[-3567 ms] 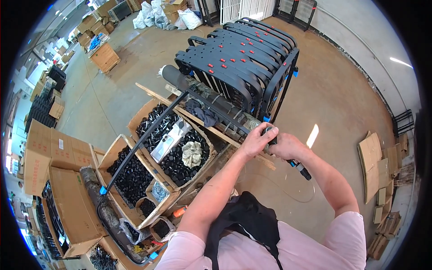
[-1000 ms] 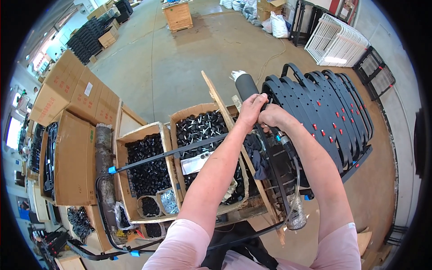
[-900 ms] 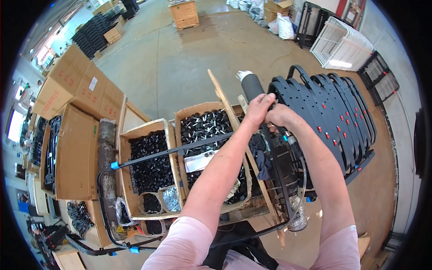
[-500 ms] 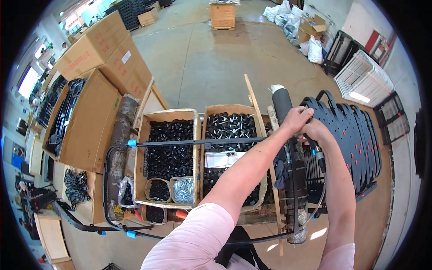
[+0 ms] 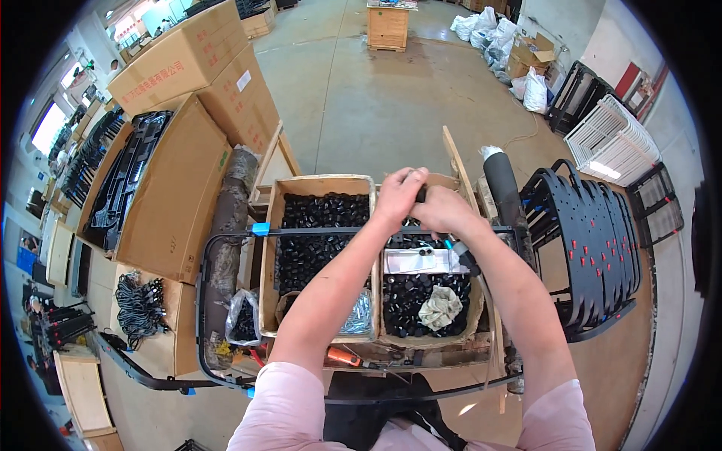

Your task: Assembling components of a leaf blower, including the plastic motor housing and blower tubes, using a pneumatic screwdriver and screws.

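Hands: While they meet side by side, two are in view, the left hand [image 5: 402,194] with its fingers curled closed and the right hand [image 5: 445,210] gripping one black tool [image 5: 466,258].
Between them: one dark piece [image 5: 420,195]; whether the left hand grips it, I cannot tell.
Tool: above the right bin [image 5: 421,340], its upper part hidden by the right hand.
Frame: one black frame [image 5: 316,232], its far bar crossing over both bins, two blue wraps [image 5: 261,228] visible on it.
Right bin: many black knobs, one white box [image 5: 418,261], one crumpled pale cloth [image 5: 440,308].
Left bin [image 5: 268,263]: black caps [image 5: 327,210], too many to count, plus one batch of silver screws [image 5: 356,313].
Rolls: two, one at left [image 5: 223,225], one at right [image 5: 502,183].
Near edge: one orange-handled tool [image 5: 344,356], one clear bag [image 5: 242,319] of black parts.
Farther right: one row of dark panels [image 5: 590,240], overlapping too much to count.
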Motion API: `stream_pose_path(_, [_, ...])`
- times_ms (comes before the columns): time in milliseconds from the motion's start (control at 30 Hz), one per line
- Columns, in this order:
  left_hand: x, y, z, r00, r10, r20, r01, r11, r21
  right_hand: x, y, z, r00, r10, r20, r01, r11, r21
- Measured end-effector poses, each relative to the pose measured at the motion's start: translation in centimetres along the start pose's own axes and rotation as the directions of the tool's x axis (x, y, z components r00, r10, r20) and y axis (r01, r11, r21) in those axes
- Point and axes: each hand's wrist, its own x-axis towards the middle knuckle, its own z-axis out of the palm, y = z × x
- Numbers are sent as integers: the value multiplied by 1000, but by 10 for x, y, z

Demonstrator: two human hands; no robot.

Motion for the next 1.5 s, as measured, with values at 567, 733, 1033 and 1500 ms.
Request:
stream_pose_path(567, [-15, 1, -67, 998, -6, 65, 6, 1000, -2, 11, -56, 48, 993, 117, 6, -116, 987, -110])
stream_pose_path(733, [-22, -2, -66, 996, -6, 90, 6, 1000, -3, 16, -34, 62, 979, -39, -202, 0, 982, -190])
stream_pose_path(1033, [-19, -11, -78, 996, -28, 85, 27, 999, 22, 22, -47, 63, 988, 154, 28, -152, 986, -67])
stream_pose_path(1500, [-13, -1, -83, 980, -119, 162, 128, 991, -46, 43, -35, 63, 996, 82, 38, -85, 992, 96])
